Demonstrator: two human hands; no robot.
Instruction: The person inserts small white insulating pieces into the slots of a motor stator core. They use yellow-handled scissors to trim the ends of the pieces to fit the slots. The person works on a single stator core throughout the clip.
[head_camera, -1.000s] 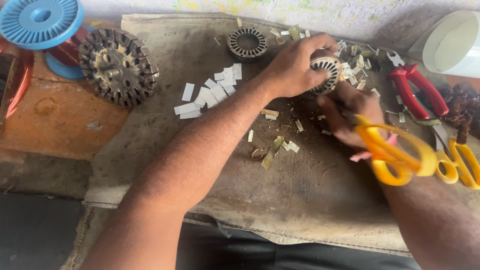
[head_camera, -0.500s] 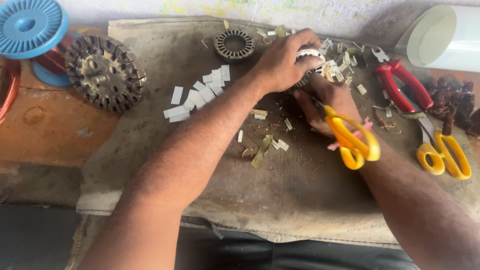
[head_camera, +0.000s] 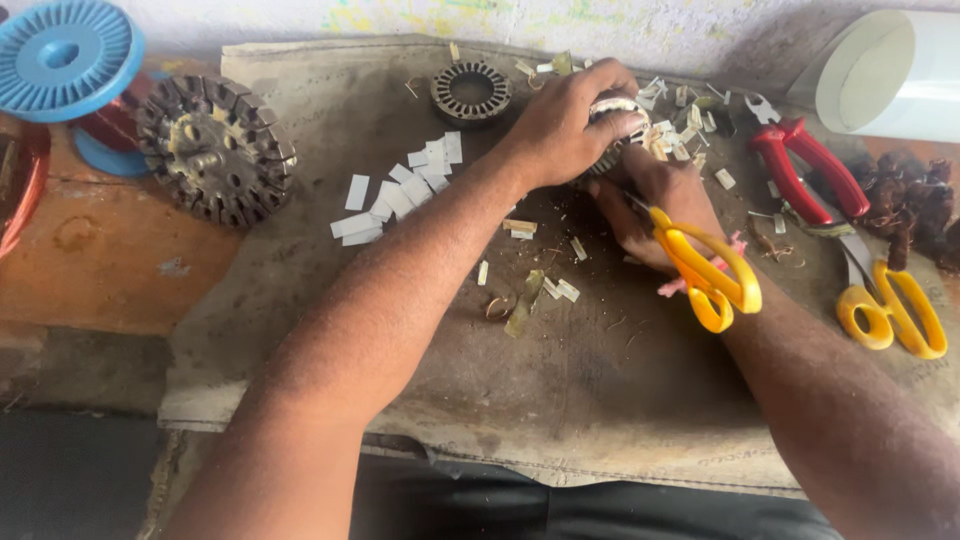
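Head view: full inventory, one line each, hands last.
stator core: 1, metal, under left hand
scissors: 1, yellow handles, in right hand
second scissors: 1, yellow handles, right edge
pliers: 1, red handles, upper right
small stator ring: 1, dark, top centre
large rotor: 1, dark, left
spool: 1, blue, top left
paper strips: many, white, centre-left
cloth: 1, grey-brown, over bench
white tube: 1, top right
left hand: grips stator core
right hand: holds scissors

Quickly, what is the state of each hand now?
Left hand: closed on the small stator ring.
Right hand: closed, holding the yellow-handled scissors.
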